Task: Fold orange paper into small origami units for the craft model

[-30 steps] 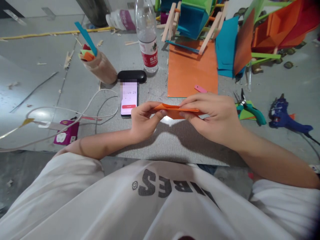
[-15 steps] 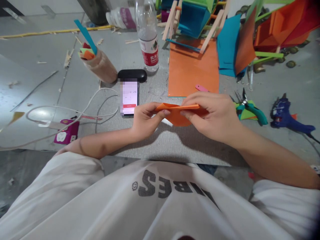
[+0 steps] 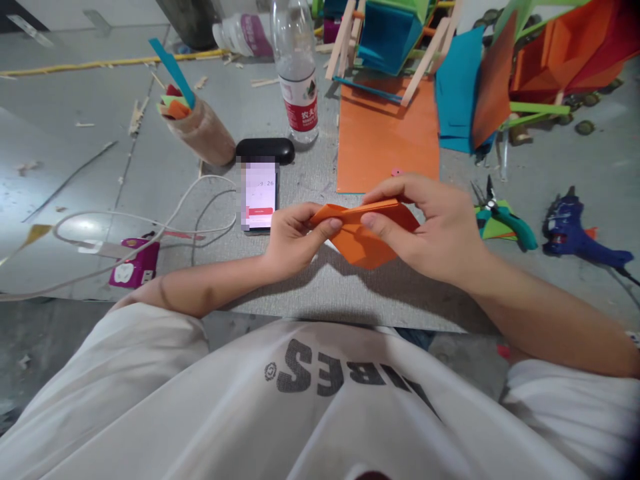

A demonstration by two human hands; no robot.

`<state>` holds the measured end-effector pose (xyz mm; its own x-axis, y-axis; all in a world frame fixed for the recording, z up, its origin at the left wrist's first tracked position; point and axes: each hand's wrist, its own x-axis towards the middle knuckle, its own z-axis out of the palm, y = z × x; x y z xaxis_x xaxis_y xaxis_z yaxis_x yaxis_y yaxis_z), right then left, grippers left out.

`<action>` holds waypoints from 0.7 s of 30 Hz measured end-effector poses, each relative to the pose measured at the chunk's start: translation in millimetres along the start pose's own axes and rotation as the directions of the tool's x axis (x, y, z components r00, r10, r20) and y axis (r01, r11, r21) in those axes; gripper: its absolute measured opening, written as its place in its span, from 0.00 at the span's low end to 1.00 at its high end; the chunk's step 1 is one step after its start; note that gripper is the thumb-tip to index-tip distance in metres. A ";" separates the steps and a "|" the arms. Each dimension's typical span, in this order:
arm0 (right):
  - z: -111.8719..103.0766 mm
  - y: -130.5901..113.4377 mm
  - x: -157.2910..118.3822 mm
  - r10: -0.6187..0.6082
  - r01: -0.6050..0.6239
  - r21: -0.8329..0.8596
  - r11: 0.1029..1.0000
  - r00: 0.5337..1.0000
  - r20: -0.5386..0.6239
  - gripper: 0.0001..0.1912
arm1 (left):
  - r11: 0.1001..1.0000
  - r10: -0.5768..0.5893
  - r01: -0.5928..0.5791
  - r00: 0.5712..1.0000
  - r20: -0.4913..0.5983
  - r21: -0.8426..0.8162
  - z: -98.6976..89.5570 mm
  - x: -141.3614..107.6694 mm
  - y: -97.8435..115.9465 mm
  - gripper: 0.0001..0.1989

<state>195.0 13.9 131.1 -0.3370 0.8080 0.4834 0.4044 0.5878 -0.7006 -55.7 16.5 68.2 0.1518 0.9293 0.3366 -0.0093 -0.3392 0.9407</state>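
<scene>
While held, folded orange paper (image 3: pixel 370 247): between left hand (image 3: pixel 300 239) and right hand (image 3: pixel 433 227), above bench (image 3: pixel 320 293)
Grasp, both sides: pinching opposite ends of paper

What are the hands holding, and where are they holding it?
A folded piece of orange paper. The left hand pinches its left end, and the right hand grips its upper edge toward the right.
</scene>
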 end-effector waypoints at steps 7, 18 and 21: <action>-1.2 -6.7 1.3 -0.033 0.035 -0.078 0.996 0.999 0.029 0.09 | 0.999 0.021 -0.022 0.999 0.027 0.027 -0.4 -4.4 -4.0 0.19; -1.4 -2.5 1.2 -0.037 0.045 -0.107 0.993 0.997 0.074 0.10 | 0.998 0.028 -0.029 1.000 0.012 0.063 -2.8 -5.9 -10.2 0.23; -4.5 -3.1 2.5 -0.055 0.064 -0.091 0.994 0.993 0.104 0.10 | 0.998 0.025 -0.026 1.000 0.013 0.052 -2.8 -5.7 -10.1 0.22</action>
<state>196.7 14.3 136.8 -0.4451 0.7661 0.4638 0.4574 0.6397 -0.6177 -59.2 15.0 56.9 0.1641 0.9186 0.3596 0.0386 -0.3702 0.9281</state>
